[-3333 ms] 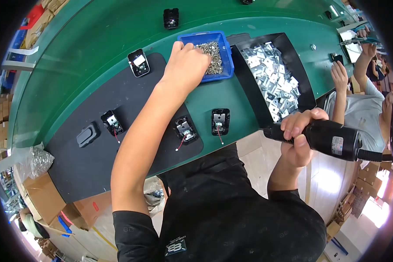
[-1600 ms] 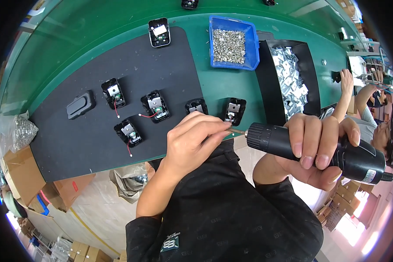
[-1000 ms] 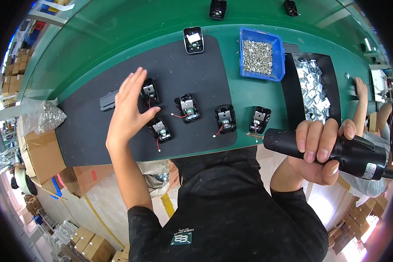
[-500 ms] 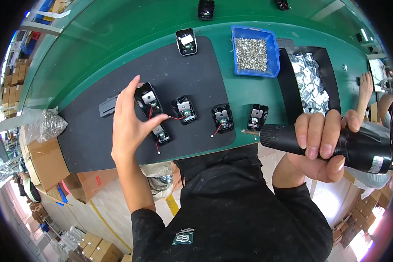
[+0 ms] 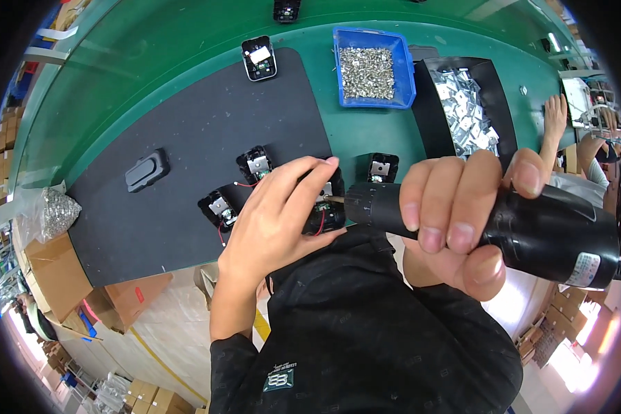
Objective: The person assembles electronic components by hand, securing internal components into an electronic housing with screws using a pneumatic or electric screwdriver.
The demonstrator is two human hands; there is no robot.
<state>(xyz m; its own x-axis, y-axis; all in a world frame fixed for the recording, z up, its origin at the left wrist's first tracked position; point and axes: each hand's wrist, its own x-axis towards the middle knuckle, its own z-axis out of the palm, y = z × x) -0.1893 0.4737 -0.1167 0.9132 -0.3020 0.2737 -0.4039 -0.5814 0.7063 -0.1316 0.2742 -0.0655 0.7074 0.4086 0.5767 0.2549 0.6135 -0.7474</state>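
My left hand (image 5: 272,217) grips a black plastic housing (image 5: 332,212) with red wires inside, fingers along its far edge and thumb along its near edge; the hand hides part of it. In my right hand (image 5: 455,214) is a black electric screwdriver (image 5: 386,209), held level with its bit pointing left into the housing. Whether the bit touches a screw, I cannot tell. Similar open housings with metal plates lie around: one (image 5: 255,164) beyond my left hand, another (image 5: 219,210) to its left, and a third (image 5: 382,167) beyond the screwdriver.
A blue bin (image 5: 408,86) of small metal parts stands at the back, beside a black box (image 5: 507,114) of metal plates. On the dark mat (image 5: 179,228) lie a black cover (image 5: 148,170) and a white-edged housing (image 5: 259,58). Another person's hand (image 5: 555,114) rests far right.
My left hand has moved right and closed on a housing at the screwdriver's tip. The housing beside it earlier is gone from that spot. The whole view has shifted.
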